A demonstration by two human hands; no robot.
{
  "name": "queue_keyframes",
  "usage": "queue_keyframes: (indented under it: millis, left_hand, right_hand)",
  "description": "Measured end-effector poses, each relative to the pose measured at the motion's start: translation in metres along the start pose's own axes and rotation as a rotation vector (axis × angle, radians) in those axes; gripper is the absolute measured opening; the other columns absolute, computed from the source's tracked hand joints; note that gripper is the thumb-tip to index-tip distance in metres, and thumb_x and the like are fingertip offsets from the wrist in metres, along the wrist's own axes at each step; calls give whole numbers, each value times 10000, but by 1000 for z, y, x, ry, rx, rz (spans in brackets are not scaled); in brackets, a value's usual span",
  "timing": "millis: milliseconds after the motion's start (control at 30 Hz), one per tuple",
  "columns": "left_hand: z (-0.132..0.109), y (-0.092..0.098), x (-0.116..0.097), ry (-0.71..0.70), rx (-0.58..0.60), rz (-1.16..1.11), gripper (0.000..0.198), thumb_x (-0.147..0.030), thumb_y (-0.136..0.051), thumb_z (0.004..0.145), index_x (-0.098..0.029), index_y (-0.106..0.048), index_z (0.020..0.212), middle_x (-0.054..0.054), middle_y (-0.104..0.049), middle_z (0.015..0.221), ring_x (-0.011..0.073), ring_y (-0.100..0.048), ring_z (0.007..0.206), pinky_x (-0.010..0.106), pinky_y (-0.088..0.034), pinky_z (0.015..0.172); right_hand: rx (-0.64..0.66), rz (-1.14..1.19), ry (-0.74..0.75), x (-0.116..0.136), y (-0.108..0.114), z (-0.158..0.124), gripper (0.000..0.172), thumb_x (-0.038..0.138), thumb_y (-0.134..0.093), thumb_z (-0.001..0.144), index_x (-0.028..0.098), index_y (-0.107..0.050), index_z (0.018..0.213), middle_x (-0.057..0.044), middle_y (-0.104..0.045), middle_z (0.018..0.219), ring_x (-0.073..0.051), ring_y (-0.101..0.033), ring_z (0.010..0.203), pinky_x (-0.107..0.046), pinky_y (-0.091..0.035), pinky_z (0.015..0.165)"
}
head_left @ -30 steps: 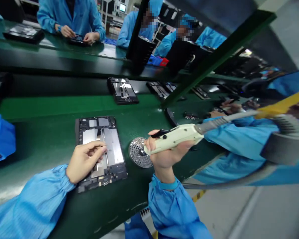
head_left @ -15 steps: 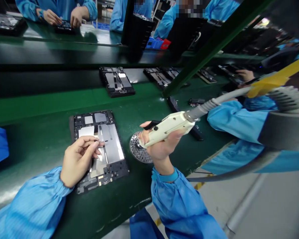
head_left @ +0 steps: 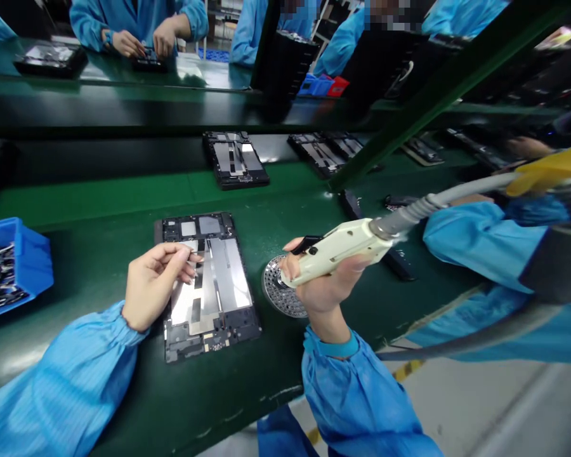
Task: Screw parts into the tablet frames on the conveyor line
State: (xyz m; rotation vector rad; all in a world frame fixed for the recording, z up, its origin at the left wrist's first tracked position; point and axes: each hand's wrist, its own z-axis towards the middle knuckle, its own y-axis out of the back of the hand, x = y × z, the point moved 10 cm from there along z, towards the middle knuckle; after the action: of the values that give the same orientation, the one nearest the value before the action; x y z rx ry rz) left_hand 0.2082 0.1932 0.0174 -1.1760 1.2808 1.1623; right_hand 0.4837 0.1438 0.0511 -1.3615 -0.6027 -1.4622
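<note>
This is an electronics assembly factory. Here long dark green tables [head_left: 99, 190] run like a production line, and black open tablet frames with silver metal plates [head_left: 235, 158] lie on them in a row. Several people in light blue work coats [head_left: 137, 19] work along both sides. A cream electric screwdriver [head_left: 337, 249] is connected to a grey cable [head_left: 438, 202].

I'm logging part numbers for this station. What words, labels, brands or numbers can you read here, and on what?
No text can be read anywhere.
On the open device under the left hand: any print is too small to read.
On the electric screwdriver in the right hand: no label shows.
On the blue bin: none shows.
</note>
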Motion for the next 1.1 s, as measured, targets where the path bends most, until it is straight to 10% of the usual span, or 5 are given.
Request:
queue_keyframes:
  millis: [400, 667, 1100]
  left_hand:
    - [94, 68, 34, 96, -158, 197, 156, -289, -794, 696, -149, -743, 742, 87, -791, 847, 198, -701, 803, 300, -542, 809]
    - [110, 50, 44, 41, -66, 316, 97, -249, -747, 744, -156, -759, 720, 45, -738, 737, 171, -640, 719, 297, -506, 770]
    - [114, 43, 44, -7, 42, 395, 71, -192, -724, 780, -164, -771, 735, 35, -737, 762, 159, -611, 691, 275, -486, 720]
  right_hand:
    - [-20, 153, -16, 11, 6, -1, 631, 928, -633, 642, 361, -706, 910, 21, -521, 518, -270, -536, 426, -466, -485, 430]
    - [224, 95, -6, 14, -58, 5, 963, 1057, -471, 634, 181, -798, 867, -2, -502, 435, -189, -479, 362, -385, -440, 432]
    - [341, 141, -18, -28, -192, 46, 819, 977, -508, 722, 187, -701, 820, 60, -442, 426, -136, -428, 346, -335, -481, 438]
